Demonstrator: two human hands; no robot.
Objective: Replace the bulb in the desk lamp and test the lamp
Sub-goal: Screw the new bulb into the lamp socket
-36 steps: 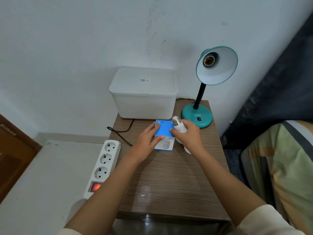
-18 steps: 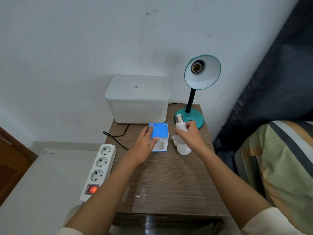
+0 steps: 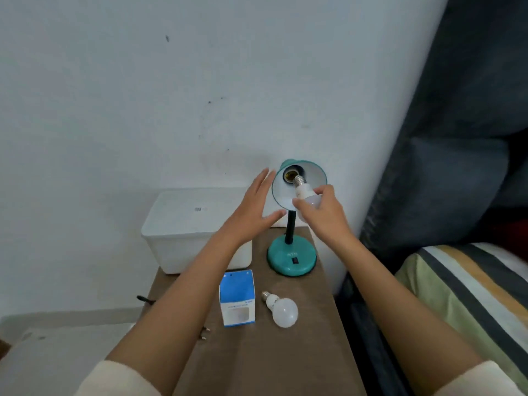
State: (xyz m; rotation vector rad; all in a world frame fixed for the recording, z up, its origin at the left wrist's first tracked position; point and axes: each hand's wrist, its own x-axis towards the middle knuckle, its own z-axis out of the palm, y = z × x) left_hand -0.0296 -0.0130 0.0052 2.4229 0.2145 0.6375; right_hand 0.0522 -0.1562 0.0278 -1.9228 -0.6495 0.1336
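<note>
A teal desk lamp (image 3: 292,257) stands at the back of the wooden table (image 3: 268,355), its shade (image 3: 314,174) tilted toward me with the socket (image 3: 290,174) bare. My right hand (image 3: 323,215) grips a white bulb (image 3: 305,192), screw base pointing at the socket and just short of it. My left hand (image 3: 254,207) is open, fingers spread, right beside the shade's left rim. A second white bulb (image 3: 281,310) lies on the table next to a blue and white bulb box (image 3: 237,298).
A white lidded bin (image 3: 188,224) sits behind my left arm against the wall. The lamp's plug (image 3: 205,332) lies loose at the table's left edge. A lower white surface (image 3: 57,355) is at left. A striped bed (image 3: 468,298) and dark curtain (image 3: 463,124) stand at right.
My right hand lifted the bulb from the table up to the lamp socket. My left hand left the box and rose beside the shade. The view moved closer and tilted.
</note>
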